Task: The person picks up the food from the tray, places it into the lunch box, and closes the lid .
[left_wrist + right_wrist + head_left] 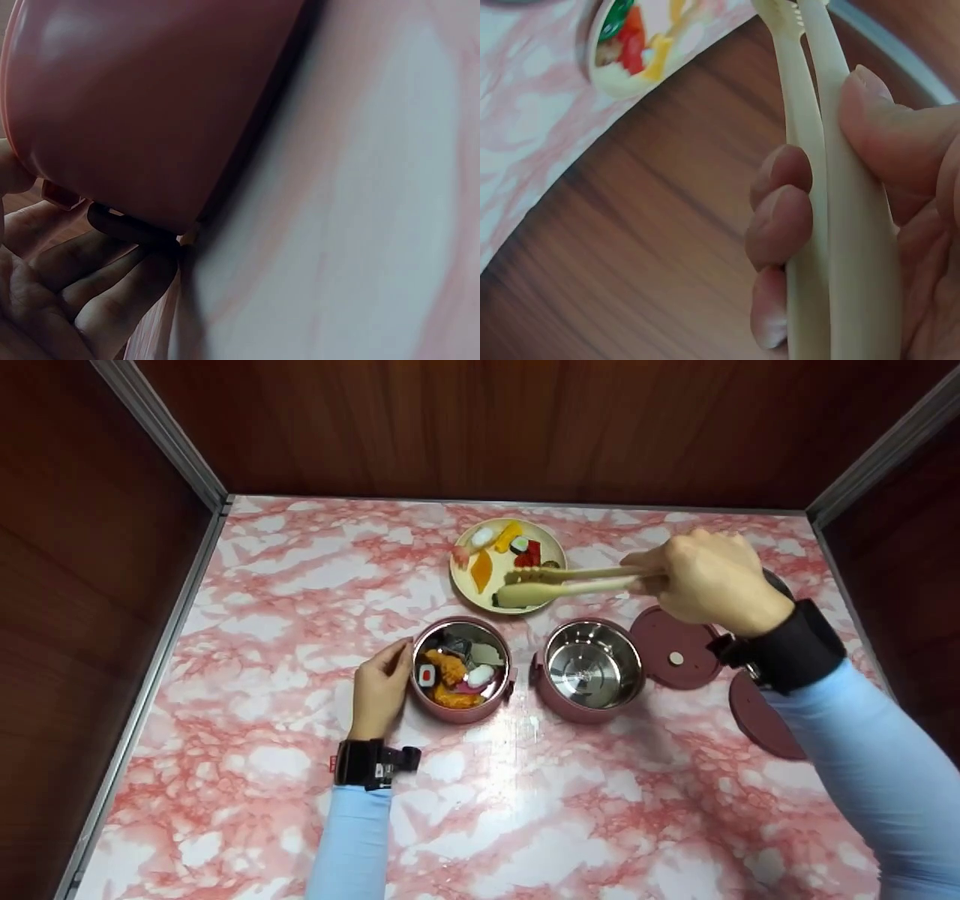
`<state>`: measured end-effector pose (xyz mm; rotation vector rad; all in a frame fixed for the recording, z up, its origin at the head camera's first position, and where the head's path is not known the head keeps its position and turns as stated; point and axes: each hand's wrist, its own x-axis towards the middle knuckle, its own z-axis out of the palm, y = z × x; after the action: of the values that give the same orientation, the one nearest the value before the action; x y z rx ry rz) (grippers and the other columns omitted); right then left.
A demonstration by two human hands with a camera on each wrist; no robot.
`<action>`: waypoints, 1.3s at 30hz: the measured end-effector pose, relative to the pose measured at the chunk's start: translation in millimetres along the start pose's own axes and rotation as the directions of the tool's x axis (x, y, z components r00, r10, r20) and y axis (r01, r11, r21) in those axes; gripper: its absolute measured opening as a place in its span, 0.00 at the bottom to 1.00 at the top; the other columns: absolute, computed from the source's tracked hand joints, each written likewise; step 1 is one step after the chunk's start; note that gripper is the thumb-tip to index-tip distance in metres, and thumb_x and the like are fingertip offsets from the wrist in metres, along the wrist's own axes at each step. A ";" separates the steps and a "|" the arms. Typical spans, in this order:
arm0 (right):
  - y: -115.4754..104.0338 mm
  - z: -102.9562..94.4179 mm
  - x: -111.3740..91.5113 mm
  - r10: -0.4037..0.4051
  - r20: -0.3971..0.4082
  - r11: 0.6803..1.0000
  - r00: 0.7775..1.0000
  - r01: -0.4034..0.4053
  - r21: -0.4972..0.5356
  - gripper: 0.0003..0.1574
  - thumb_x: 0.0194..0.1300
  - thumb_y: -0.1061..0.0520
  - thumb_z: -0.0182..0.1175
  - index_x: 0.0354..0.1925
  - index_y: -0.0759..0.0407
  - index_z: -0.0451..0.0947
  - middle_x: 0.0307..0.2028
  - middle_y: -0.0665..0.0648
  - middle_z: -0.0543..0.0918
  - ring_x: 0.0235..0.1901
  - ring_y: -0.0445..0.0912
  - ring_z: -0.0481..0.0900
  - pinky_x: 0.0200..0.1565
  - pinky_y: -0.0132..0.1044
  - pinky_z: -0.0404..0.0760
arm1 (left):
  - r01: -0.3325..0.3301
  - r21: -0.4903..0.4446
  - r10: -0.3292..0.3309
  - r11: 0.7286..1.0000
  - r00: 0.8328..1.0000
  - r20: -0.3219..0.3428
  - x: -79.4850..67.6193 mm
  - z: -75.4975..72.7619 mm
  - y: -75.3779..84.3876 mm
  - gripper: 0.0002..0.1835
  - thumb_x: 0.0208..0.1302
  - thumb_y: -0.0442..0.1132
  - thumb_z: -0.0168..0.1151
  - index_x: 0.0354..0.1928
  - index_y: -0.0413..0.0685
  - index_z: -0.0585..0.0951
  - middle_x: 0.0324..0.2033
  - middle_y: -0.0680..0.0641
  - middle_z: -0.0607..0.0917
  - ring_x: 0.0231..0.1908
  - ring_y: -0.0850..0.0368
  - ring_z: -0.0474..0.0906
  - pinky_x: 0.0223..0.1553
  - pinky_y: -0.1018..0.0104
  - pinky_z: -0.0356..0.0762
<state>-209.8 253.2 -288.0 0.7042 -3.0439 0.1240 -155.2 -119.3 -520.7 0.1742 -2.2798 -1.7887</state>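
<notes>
My left hand grips the left side of a pink round lunch container. In the left wrist view its fingers bend against the side clip. Toy food fills this steel-lined container, including a fried chicken piece, a sushi roll and a white egg. My right hand holds cream tongs, their tips above a cream plate of toy food. Something dark green shows at the tips; whether they pinch it I cannot tell. Beside the first stands a second pink container, bare inside.
A pink lid with a white knob lies right of the second container. Another pink lid is partly covered by the right forearm. Behind the right wrist is a dark round edge. Wooden panels border the marbled table.
</notes>
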 end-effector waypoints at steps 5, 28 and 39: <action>-15.3 -3.8 -13.3 -0.083 -0.021 0.996 0.996 0.083 -0.022 0.19 0.59 0.52 0.69 0.50 0.40 0.87 0.30 0.53 0.87 0.21 0.51 0.77 0.14 0.45 0.64 | 0.003 -0.012 -0.003 1.000 1.000 0.001 0.0 -0.1 0.9 0.18 0.69 0.43 0.63 0.55 0.40 0.83 0.53 0.43 0.84 0.56 0.52 0.80 0.57 0.68 0.75; -65.2 7.6 0.7 -0.094 0.277 0.981 0.956 0.137 -0.139 0.08 0.58 0.42 0.69 0.38 0.33 0.87 0.23 0.50 0.77 0.23 0.48 0.74 0.19 0.46 0.70 | 0.019 -0.006 -0.019 1.000 1.000 0.000 -0.1 0.4 -0.4 0.18 0.69 0.43 0.63 0.55 0.41 0.83 0.53 0.43 0.84 0.56 0.52 0.79 0.58 0.67 0.75; -84.5 -0.1 19.9 -0.065 0.379 0.983 0.923 0.125 -0.135 0.07 0.56 0.46 0.67 0.28 0.46 0.82 0.22 0.53 0.76 0.23 0.50 0.74 0.21 0.48 0.74 | 0.017 -0.018 -0.017 1.000 1.000 0.002 -0.2 0.1 1.3 0.18 0.69 0.43 0.63 0.55 0.40 0.83 0.53 0.43 0.84 0.55 0.52 0.80 0.57 0.67 0.76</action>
<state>-190.6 168.8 -281.1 0.9617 -3.3109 -0.2835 -155.0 -118.9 -519.6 0.1891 -2.2699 -1.8178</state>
